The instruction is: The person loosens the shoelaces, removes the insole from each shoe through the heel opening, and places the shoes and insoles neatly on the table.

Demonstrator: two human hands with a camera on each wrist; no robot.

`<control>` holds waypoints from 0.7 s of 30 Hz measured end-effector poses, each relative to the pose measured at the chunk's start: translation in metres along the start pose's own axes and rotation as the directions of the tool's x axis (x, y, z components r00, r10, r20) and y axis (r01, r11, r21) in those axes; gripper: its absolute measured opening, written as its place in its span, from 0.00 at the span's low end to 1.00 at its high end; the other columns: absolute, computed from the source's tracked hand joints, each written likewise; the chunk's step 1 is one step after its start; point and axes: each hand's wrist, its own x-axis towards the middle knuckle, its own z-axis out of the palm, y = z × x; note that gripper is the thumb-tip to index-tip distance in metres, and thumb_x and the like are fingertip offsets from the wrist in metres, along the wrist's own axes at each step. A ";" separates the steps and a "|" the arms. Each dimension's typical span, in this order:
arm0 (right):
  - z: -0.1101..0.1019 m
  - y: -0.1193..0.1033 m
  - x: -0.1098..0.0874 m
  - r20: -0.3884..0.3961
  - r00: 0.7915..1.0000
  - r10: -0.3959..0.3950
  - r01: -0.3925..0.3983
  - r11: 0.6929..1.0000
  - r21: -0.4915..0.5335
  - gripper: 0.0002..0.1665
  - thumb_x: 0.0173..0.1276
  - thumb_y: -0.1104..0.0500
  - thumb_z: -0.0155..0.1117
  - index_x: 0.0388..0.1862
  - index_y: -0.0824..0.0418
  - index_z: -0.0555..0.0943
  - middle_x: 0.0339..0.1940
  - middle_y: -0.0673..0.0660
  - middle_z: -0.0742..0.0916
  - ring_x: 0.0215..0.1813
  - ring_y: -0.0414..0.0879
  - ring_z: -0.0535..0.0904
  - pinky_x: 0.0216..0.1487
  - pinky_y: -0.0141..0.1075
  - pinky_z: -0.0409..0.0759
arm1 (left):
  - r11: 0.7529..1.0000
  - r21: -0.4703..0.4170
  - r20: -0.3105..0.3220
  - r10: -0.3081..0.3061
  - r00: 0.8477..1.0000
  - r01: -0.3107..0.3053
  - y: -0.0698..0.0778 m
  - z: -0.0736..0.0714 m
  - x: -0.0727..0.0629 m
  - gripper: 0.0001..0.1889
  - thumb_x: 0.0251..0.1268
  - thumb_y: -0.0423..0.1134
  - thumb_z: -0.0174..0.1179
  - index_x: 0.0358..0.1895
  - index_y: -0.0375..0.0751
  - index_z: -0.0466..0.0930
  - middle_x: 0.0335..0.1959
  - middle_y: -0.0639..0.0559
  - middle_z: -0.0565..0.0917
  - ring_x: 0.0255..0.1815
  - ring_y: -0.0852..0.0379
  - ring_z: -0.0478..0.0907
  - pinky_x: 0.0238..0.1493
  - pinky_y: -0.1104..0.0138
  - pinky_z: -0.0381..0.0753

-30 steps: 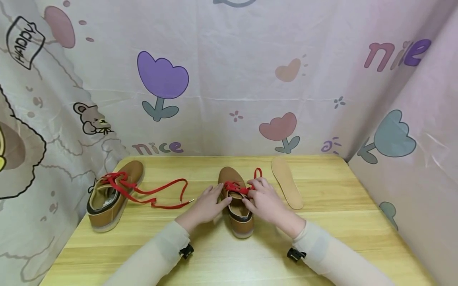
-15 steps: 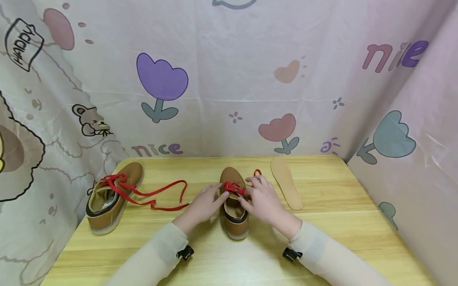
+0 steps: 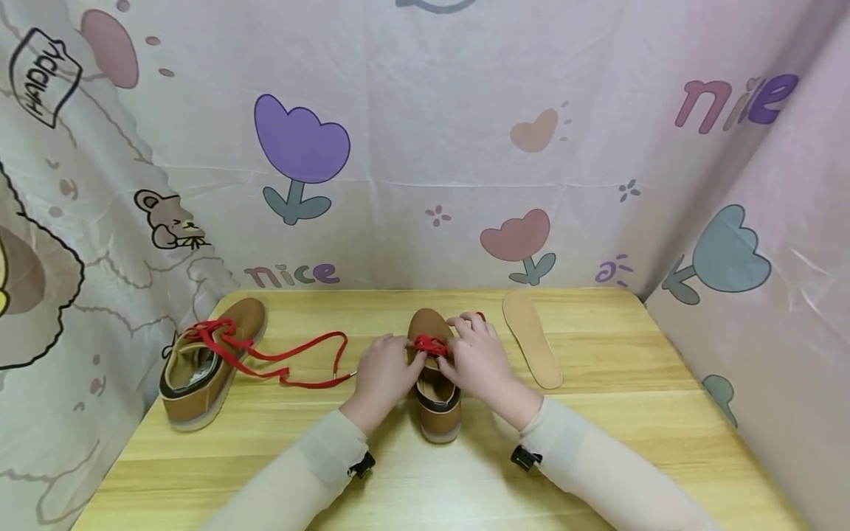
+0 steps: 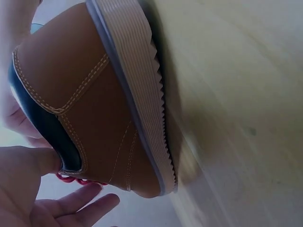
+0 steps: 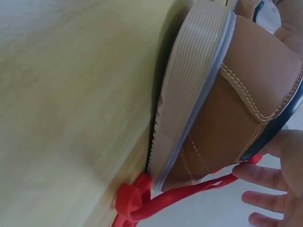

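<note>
A brown lace-up shoe (image 3: 441,422) stands on the table between both hands, toe pointing away and heel nearest me. Red shoelace (image 3: 430,345) crosses its front. My left hand (image 3: 385,369) holds the left side of the opening, thumb at the top of the eyelet flap, other fingers reaching along the side. On the opposite side, my right hand (image 3: 481,361) has its thumb inside the dark collar (image 5: 272,132) and its index finger at the lace; its other fingers are spread. A loose length of red lace (image 5: 165,200) trails down to the table on the right.
A second brown shoe (image 3: 192,408) stands at the left, its long red lace (image 3: 308,383) trailing toward my left hand. A tan insole (image 3: 533,341) lies to the right. Printed curtains (image 3: 425,147) enclose the wooden table (image 3: 631,413) at the back and sides.
Both hands have come in closer around the shoe's laced front, with the right hand reaching slightly farther forward. The shoe has shifted slightly, its heel now more to the left.
</note>
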 end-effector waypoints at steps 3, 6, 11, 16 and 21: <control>-0.001 0.001 0.001 -0.014 1.000 -0.007 0.007 1.000 0.008 0.17 0.56 0.53 0.74 0.13 0.53 0.80 0.54 0.58 0.85 0.60 0.57 0.72 0.52 0.53 0.75 | 1.000 0.014 -0.032 0.005 0.999 -0.004 0.000 -0.001 -0.001 0.14 0.64 0.50 0.65 0.35 0.43 0.86 0.38 0.47 0.88 0.54 0.43 0.81 0.52 0.49 0.79; -0.003 0.003 0.000 -0.006 1.000 0.021 -0.021 0.999 0.029 0.19 0.56 0.56 0.74 0.10 0.53 0.77 0.55 0.59 0.85 0.61 0.58 0.72 0.53 0.54 0.75 | 1.000 0.019 -0.050 0.022 0.999 -0.021 -0.002 -0.001 -0.002 0.11 0.64 0.47 0.65 0.30 0.44 0.84 0.36 0.48 0.88 0.56 0.43 0.81 0.55 0.48 0.78; -0.006 0.009 -0.003 0.015 0.996 0.085 -0.086 0.995 0.050 0.21 0.55 0.58 0.70 0.08 0.49 0.72 0.56 0.59 0.84 0.62 0.59 0.71 0.57 0.56 0.73 | 0.999 0.002 -0.063 0.036 0.997 -0.036 -0.007 -0.003 -0.005 0.09 0.65 0.43 0.64 0.28 0.46 0.81 0.38 0.47 0.88 0.60 0.41 0.78 0.62 0.47 0.74; -0.007 0.015 -0.007 0.052 0.988 0.147 -0.151 0.985 0.088 0.22 0.55 0.58 0.67 0.08 0.47 0.68 0.56 0.58 0.84 0.63 0.59 0.70 0.57 0.57 0.72 | 1.000 0.007 -0.048 0.028 0.998 -0.027 -0.013 -0.006 -0.008 0.09 0.66 0.43 0.65 0.28 0.46 0.81 0.38 0.49 0.88 0.61 0.40 0.78 0.63 0.46 0.72; -0.008 0.022 -0.008 0.096 0.977 0.189 -0.198 0.976 0.095 0.19 0.55 0.57 0.65 0.10 0.47 0.69 0.57 0.58 0.83 0.62 0.59 0.70 0.54 0.54 0.71 | 0.999 0.036 -0.029 0.029 0.999 -0.028 -0.020 -0.009 -0.011 0.10 0.67 0.43 0.65 0.27 0.47 0.80 0.36 0.50 0.88 0.61 0.39 0.77 0.64 0.45 0.72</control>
